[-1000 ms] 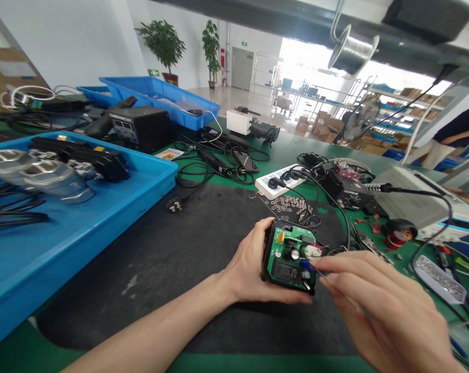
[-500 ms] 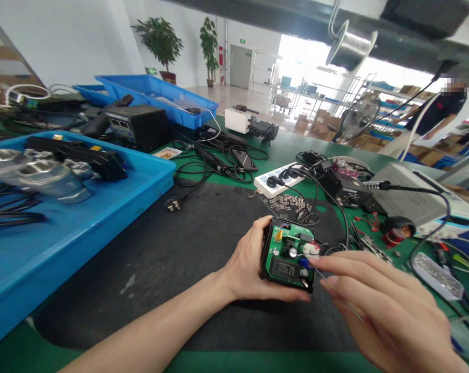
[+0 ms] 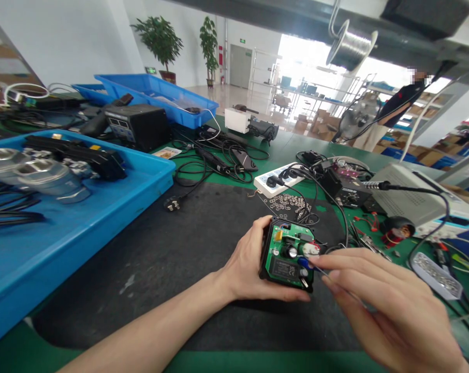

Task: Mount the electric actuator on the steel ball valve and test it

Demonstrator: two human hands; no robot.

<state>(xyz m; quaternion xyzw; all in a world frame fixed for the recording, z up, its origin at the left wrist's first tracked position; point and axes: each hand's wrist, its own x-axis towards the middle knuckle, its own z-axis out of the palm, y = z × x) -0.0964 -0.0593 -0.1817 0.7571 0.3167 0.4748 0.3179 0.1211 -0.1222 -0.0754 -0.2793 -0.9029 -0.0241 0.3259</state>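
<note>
A black square housing with a green circuit board point(image 3: 289, 254) inside is held above the dark mat point(image 3: 141, 259). My left hand point(image 3: 250, 264) grips it from the left side and beneath, thumb along the top edge. On the board are a black block, round capacitors, a blue part and a white connector. My right hand point(image 3: 378, 290) is closed at the board's right edge, pinching a thin metal tool point(image 3: 322, 271) whose tip is near the blue part and the connector. The exact contact point is too small to tell.
A blue tray point(image 3: 149, 191) with metal housings lies left. Behind the mat stands a white power strip point(image 3: 271, 187) with cables beside small metal rings. At right are a soldering station point(image 3: 349, 194), a grey instrument point(image 3: 401, 197) and a parts box point(image 3: 438, 277). A person point(image 3: 397, 106) stands far back.
My right hand and the thin tool have shifted slightly at the board's edge. The left hand and housing stay put. The distant person has moved left.
</note>
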